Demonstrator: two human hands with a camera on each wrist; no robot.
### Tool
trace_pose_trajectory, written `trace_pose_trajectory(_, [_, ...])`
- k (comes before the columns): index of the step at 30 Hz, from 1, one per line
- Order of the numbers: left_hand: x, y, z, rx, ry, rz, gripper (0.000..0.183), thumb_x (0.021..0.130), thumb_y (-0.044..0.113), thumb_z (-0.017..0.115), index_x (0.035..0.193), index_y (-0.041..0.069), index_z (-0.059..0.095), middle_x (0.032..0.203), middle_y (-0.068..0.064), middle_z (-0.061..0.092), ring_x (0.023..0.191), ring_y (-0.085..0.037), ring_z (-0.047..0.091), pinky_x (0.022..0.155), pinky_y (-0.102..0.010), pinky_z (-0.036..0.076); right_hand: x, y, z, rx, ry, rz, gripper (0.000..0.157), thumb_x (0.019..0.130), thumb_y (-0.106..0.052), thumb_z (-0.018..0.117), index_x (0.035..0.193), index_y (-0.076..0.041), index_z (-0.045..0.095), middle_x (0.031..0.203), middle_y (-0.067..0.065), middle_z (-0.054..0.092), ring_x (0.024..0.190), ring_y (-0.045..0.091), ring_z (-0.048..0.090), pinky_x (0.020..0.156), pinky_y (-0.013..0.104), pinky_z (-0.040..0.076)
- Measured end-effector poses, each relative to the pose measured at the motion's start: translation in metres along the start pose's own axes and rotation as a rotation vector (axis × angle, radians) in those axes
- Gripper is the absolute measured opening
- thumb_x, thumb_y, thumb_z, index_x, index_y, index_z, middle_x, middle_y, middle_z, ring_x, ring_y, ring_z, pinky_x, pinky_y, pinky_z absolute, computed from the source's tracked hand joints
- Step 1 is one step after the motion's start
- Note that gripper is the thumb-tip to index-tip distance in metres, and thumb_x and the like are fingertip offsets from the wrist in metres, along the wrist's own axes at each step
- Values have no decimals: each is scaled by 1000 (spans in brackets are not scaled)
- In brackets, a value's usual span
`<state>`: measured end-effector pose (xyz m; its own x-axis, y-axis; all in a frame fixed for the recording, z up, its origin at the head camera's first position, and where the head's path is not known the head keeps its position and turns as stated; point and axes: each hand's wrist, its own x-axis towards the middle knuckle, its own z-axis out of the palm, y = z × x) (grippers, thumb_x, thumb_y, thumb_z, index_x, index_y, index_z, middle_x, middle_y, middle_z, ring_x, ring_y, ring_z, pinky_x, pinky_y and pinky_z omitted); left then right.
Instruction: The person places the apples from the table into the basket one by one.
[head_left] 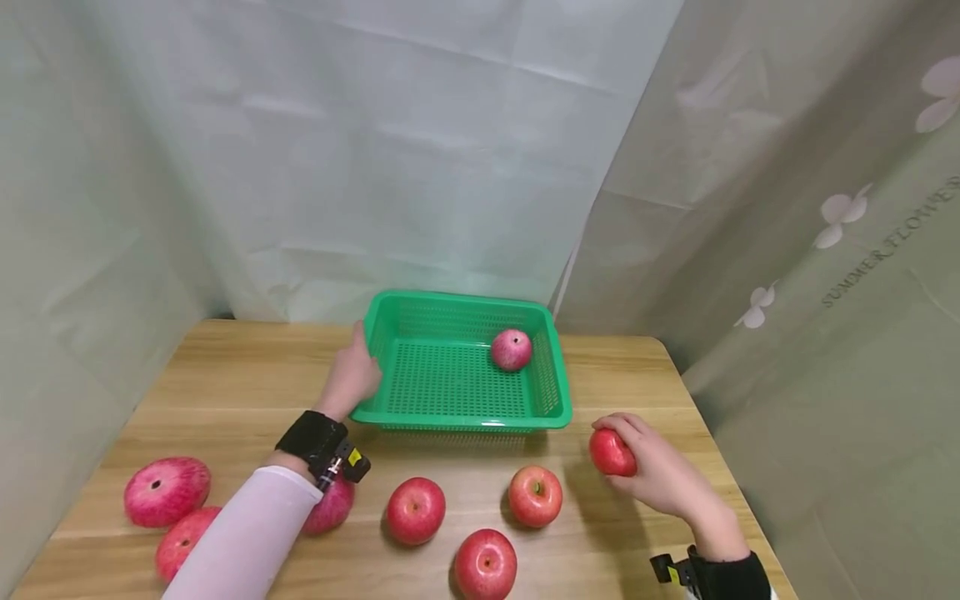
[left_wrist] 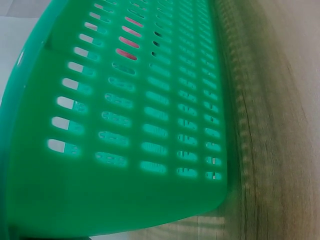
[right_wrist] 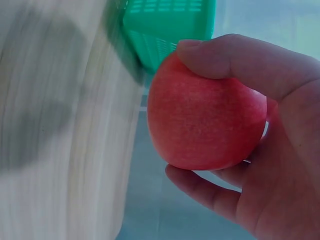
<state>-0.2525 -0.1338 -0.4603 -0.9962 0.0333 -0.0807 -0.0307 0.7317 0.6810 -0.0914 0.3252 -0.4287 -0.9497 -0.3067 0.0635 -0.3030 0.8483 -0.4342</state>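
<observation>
Red apple (head_left: 611, 452) is gripped in the right hand (head_left: 663, 475): digits curled on opposite sides, opened only to fruit width, small gap visible at the palm. It's held above the table (head_left: 615, 375), right of the green basket (head_left: 465, 419) and apart from it. Basket's left rim is touched by the left hand (head_left: 351, 379); whether it's pinched can't be told, hand isn't shown in the left wrist view.

Risks, as judged: red apple could be dropped if the smooth skin slips, since it's carried by the digits more than seated in the palm; table's right edge is near, so it could be lost over the side. Basket could be shoved or tipped if the rim is leaned on, and the lone pink apple (head_left: 512, 350) inside set rolling. Loose apples (head_left: 416, 511) in front could be knocked by a low swing of the right hand; same for the striped apple (head_left: 330, 507) by the left sleeve (head_left: 255, 525)
</observation>
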Motion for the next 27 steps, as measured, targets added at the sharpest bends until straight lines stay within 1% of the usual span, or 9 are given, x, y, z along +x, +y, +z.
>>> trace_pose_trajectory(3, [2,2,-1,-7,-12,2,78,108,4,41,168,-5,-10,100,-34,64,68,-31,62,55,-39,50,1,0,-3,-6,-10,9,72,75,-7,96,138,-19,63,137,4,60,116,31,63,87,52,60])
trace_pose_trajectory(5, [3,2,-1,-3,-15,4,78,108,4,41,168,-4,-9,100,-34,64,68,-31,62,55,-38,50,4,-1,-6,-12,0,7,71,75,-8,96,138,-17,63,137,6,60,116,32,63,87,52,61])
trace_pose_trajectory(8, [3,1,0,-3,-15,3,78,108,4,41,167,-5,-9,104,-37,63,72,-33,62,57,-39,51,11,-3,-13,-17,42,-11,72,74,-6,96,137,-14,64,138,10,58,115,36,63,85,54,61])
trace_pose_trajectory(12, [5,-2,1,4,-13,-2,78,108,5,41,167,-6,-8,116,-42,61,80,-36,63,62,-42,52,23,-11,-23,-38,109,-26,72,73,-7,97,137,-14,63,139,12,53,114,39,63,83,55,62])
trace_pose_trajectory(14, [5,-4,1,8,-11,-7,77,109,6,42,167,-7,-8,118,-43,60,81,-36,63,63,-42,53,31,-16,-27,-45,129,-33,73,74,-10,97,138,-15,62,140,13,53,115,39,63,84,55,62])
trace_pose_trajectory(16, [6,-4,1,4,-14,-11,77,109,6,41,167,-6,-8,115,-42,61,79,-36,64,62,-42,53,38,-22,-29,-46,140,-39,74,75,-14,97,140,-16,62,141,13,53,116,40,63,84,56,62])
trace_pose_trajectory(20, [7,-5,1,-1,-20,-23,77,110,7,41,167,-5,-9,113,-41,61,78,-35,64,60,-41,53,53,-33,-27,-21,153,-64,76,77,-19,98,143,-16,61,144,12,53,119,39,62,86,55,62])
trace_pose_trajectory(23, [6,-4,2,1,-21,-26,77,111,8,42,168,-4,-9,112,-40,62,77,-34,64,60,-41,53,66,-42,-24,25,155,-77,75,77,-20,98,142,-17,61,144,9,53,120,37,62,87,54,62])
trace_pose_trajectory(27, [6,-3,2,-2,-23,-30,77,111,8,42,168,-4,-9,105,-37,63,74,-34,64,59,-40,54,83,-51,-16,88,136,-78,72,78,-20,97,141,-18,61,144,6,54,120,33,62,88,51,62])
